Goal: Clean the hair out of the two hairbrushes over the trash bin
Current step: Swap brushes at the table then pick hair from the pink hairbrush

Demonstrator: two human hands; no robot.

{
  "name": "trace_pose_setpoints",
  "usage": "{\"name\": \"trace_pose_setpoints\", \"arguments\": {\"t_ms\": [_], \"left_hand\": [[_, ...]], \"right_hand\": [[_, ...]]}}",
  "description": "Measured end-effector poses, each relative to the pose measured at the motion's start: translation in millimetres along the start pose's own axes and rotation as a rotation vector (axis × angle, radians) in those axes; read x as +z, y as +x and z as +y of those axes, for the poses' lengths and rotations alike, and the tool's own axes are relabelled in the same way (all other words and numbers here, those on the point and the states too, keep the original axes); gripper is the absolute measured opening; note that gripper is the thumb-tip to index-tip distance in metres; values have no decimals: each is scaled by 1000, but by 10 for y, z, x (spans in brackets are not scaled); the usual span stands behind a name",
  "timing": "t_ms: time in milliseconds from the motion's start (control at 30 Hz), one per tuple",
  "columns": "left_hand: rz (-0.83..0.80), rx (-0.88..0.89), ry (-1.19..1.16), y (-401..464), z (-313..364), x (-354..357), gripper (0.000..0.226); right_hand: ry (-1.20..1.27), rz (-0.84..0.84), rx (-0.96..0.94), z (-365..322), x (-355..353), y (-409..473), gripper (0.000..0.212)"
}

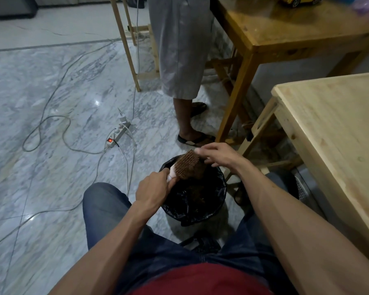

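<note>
Seated knees frame the trash bin, over whose far rim the left hand grips the hairbrush by its handle while the right hand pinches hair at its tip, likely mid-pull, needing a drop into the bin next.

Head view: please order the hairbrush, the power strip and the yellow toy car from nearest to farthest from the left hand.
1. The hairbrush: held by the left hand, over the trash bin.
2. The power strip: on the floor, up and to the left.
3. The yellow toy car: on the far table, top right.
</note>
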State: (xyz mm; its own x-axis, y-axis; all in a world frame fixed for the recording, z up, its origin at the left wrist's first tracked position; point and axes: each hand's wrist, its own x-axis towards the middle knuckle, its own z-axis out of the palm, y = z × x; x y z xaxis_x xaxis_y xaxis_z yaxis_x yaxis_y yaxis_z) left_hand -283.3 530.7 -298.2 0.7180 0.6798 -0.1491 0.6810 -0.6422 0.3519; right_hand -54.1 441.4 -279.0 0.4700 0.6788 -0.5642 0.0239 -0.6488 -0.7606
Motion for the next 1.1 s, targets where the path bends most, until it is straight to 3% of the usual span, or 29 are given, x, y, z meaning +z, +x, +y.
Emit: {"name": "trace_pose_setpoints", "arguments": {"t_ms": [67,133,433,567,667,767,867,1000,1100], "left_hand": [[-3,7,-6,14,-5,-27,32],[-13,13,-10,28,-22,-50,33],[-46,41,35,58,186,-117,32],[-47,48,43,57,170,-104,33],[-33,35,48,63,134,-107,33],[-8,24,24,49,60,-87,33],[-13,20,16,21,39,-65,32],[-29,-21,-2,2,2,-23,31],[-51,-89,-85,39,-91,3,32]], "right_hand": [[-27,65,-36,1,56,20,21],[-36,180,-4,-9,85,76,9],[-102,415,159,60,36,247,24],[-61,427,234,218,77,425,37],[-15,422,187,89,135,278,38],[104,193,102,-41,132,140,47],[-13,36,9,-108,124,43,41],[-224,211,-25,-170,141,49,10],[-197,266,-9,-221,82,61,12]]}}
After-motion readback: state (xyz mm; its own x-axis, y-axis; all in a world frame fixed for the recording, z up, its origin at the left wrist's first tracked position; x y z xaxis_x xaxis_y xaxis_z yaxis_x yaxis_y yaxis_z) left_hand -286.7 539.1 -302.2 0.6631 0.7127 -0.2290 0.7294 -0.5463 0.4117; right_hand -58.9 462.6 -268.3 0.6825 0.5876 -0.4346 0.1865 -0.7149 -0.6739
